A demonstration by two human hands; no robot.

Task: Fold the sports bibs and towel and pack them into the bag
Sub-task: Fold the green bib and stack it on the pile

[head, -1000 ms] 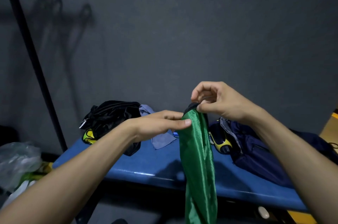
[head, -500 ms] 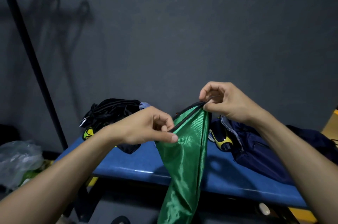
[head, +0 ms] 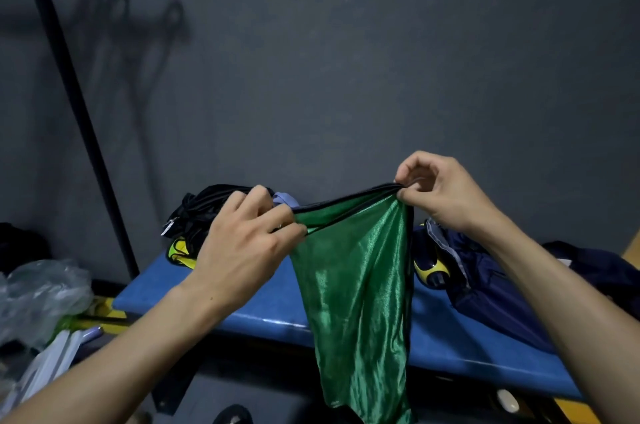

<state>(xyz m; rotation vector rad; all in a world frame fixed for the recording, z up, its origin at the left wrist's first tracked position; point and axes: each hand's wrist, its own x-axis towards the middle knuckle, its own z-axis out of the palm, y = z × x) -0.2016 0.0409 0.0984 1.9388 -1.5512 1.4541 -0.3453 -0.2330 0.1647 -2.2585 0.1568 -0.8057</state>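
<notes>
The grey wall (head: pixel 346 77) fills the upper view, with a black pole (head: pixel 69 88) slanting down at 9 o'clock. Below it runs the blue padded table (head: pixel 242 313), and at 3 o'clock on it lies the navy bag (head: pixel 491 288), slumped, with a yellow-and-black item (head: pixel 431 273) just beside its left edge. The green bib (head: pixel 356 302) hangs in front of the table near the centre, its black-trimmed top edge stretched between both hands and its shiny body drooping past the table's front edge. At 10 o'clock on the table sits a black bundle (head: pixel 204 212) with a lilac cloth (head: pixel 285 198) touching it. The left hand (head: pixel 242 250) pinches the trim's lower end, fingers curled; the right hand (head: pixel 446 191) pinches the higher end between thumb and fingers. Crumpled clear plastic (head: pixel 38 295) lies at 8 o'clock.
</notes>
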